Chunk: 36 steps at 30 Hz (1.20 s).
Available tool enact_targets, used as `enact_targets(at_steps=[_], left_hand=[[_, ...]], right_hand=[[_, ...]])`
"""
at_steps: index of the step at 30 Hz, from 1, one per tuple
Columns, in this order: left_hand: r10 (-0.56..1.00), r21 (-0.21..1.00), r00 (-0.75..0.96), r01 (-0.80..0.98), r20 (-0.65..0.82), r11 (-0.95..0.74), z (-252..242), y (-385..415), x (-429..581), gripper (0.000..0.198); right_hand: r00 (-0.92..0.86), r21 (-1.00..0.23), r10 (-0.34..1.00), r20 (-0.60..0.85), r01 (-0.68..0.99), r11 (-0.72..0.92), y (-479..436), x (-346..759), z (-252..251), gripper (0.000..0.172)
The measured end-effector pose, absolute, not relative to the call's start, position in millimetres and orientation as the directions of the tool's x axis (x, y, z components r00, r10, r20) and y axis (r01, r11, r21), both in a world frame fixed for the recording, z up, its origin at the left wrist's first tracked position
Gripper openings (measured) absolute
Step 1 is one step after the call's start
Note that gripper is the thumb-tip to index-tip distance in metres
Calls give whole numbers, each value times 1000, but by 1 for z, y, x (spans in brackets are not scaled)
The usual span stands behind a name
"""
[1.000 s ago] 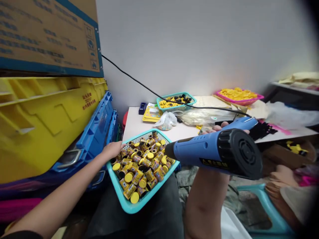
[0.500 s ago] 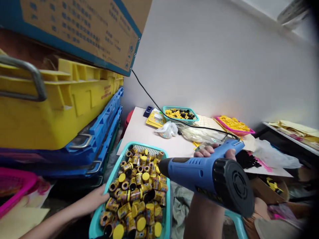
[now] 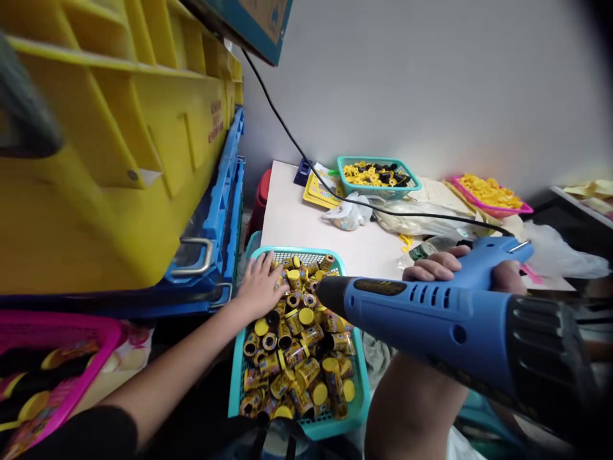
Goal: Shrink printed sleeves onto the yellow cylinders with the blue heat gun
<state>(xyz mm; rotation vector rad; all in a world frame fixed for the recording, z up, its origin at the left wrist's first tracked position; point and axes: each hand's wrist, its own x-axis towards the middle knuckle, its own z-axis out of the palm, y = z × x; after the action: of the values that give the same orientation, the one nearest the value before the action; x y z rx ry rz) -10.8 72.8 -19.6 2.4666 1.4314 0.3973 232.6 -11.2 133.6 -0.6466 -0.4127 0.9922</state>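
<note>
My right hand (image 3: 438, 265) is wrapped round the handle of a blue heat gun (image 3: 426, 319). Its black nozzle points left, over the right side of a teal plastic basket (image 3: 235, 383). Heaped in that basket are many small tubs (image 3: 306, 370) with printed yellow wrapping, some showing yellow lids and others dark open ends. My left hand (image 3: 261, 287) lies over the tubs at the basket's far left corner, fingers spread and holding nothing that I can see. A black cord (image 3: 290, 137) runs from the gun's handle up to the left.
Yellow (image 3: 96, 211) and blue crates (image 3: 223, 185) are stacked on the left, with a pink basket (image 3: 103, 358) below. On the white table (image 3: 297, 223) stand a teal basket (image 3: 342, 172) of yellow and black parts, a plastic bag (image 3: 349, 214) and a pink tray (image 3: 514, 209) of yellow pieces.
My left hand has gone from the basket's left rim onto the tubs at its far left corner. The view has tipped down, and the heat gun looks larger and farther right.
</note>
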Motion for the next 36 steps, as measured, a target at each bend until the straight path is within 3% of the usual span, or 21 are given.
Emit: enact_targets(at_steps=[5,10,14,17,22,30,36], left_hand=[[806,493,591,698,13,-520,-33,49,2,36],[636,618,755,428,157,-660,-19,28,-25,39],[828,530,517,649,219,-545,-28,64,-23,35],[846,407,524,754,102,-516,-34,87,-8,39],[776,466,629,676,39,-571,-35,59,2,50],[691,451,686,554,230,-700,-39,5,-12,35],[678,517,611,458,408,-723,-45,2,-16,29]], right_hand=[[546,-724,837,35,-564,398,-11,211,131,49],[590,-691,807,7,-581,430,-17,203,131,53],[599,-664,798,71,-568,486,-19,203,131,51],[587,-650,801,117,-564,508,-19,201,131,47],[599,-671,792,119,-539,509,-18,197,131,51],[439,-596,870,225,-644,479,-10,216,117,39],[564,-620,825,-26,-657,430,21,193,119,53]])
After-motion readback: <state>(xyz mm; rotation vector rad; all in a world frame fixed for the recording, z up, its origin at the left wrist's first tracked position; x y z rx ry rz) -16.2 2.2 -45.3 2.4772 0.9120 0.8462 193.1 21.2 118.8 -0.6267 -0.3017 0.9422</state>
